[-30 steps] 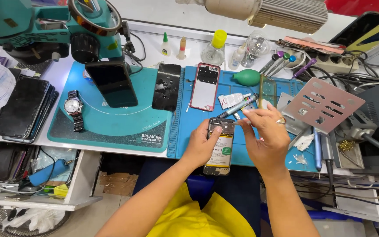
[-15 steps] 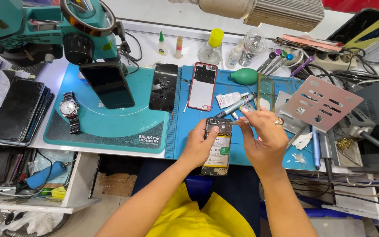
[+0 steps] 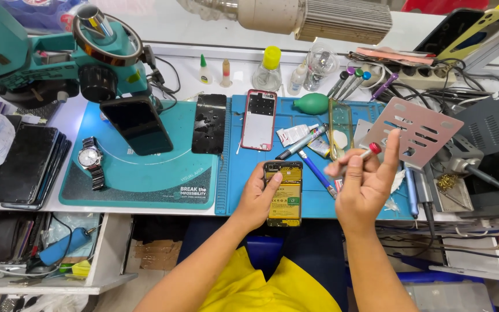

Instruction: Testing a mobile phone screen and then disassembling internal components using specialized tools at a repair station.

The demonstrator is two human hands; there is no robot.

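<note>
At the front edge of the blue silicone work mat [image 3: 319, 199], the left hand [image 3: 256, 199] grips an opened smartphone with a yellow inner frame and exposed boards [image 3: 283, 192], thumb on its upper left side, the phone lying upright on the mat and partly overhanging its near edge. The right hand [image 3: 364, 182] is raised just beside the phone, apart from it, pinching a slim silver screwdriver with a red cap [image 3: 367, 153] between thumb and fingers, index finger pointing up. Behind the phone lie a blue-handled tool [image 3: 315, 167] and a grey glue tube [image 3: 302, 142], and further back a red-rimmed phone back frame [image 3: 258, 119]. To the left, on a teal round-patterned mat [image 3: 145, 179], sit a dark phone [image 3: 137, 125], a black glass panel [image 3: 209, 123] and a silver wristwatch [image 3: 90, 159]. A perforated grey metal plate [image 3: 421, 130] stands to the right.
</note>
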